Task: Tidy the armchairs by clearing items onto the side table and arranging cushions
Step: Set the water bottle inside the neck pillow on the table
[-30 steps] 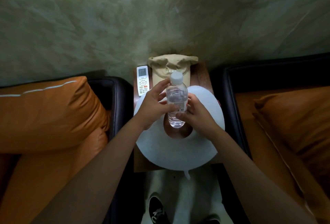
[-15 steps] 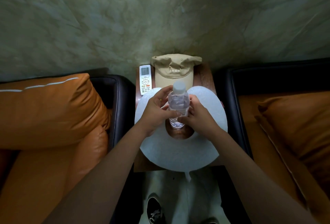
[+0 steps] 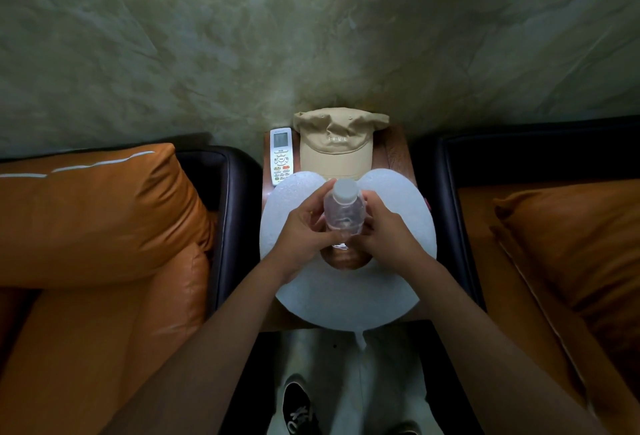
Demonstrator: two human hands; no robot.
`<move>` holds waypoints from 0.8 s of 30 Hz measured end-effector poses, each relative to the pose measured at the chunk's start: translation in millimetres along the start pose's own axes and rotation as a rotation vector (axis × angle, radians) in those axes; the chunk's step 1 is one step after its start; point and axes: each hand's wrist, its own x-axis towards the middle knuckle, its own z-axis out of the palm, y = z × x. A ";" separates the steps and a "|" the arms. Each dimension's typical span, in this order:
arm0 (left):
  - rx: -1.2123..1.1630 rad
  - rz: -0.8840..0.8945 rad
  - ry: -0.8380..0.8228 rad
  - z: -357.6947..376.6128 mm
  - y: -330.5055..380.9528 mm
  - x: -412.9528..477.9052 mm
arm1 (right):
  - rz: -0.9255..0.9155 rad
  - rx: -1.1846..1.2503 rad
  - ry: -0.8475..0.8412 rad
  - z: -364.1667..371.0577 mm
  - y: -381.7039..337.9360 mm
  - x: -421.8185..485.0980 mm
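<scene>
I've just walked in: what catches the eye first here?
The left hand and right hand grip a clear water bottle in the opening of a white neck pillow on the side table. Behind it lie a beige cap and a white remote control. Orange cushions flank the table.

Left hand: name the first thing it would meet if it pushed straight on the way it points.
The water bottle, which the left hand grips; it points rightward and away from the person. Just beyond the bottle is the right hand, gripping the other side.
</scene>
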 end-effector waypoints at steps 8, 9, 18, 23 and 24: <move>0.008 -0.019 0.007 4.3 3.4 -11.7 | 0.005 0.055 0.036 -1.4 -1.4 -10.7; 0.009 -0.021 0.013 4.6 4.5 -13.3 | 0.002 0.068 0.047 -2.1 -2.9 -12.4; 0.049 -0.068 0.166 6.3 4.2 -36.2 | 0.006 0.124 0.099 -1.6 1.0 -39.5; 0.027 -0.085 0.270 19.7 12.9 -67.7 | 0.045 0.205 0.150 -2.5 -0.6 -73.6; 0.002 -0.091 0.303 27.3 14.4 -76.7 | 0.057 0.214 0.162 -3.7 -1.4 -82.2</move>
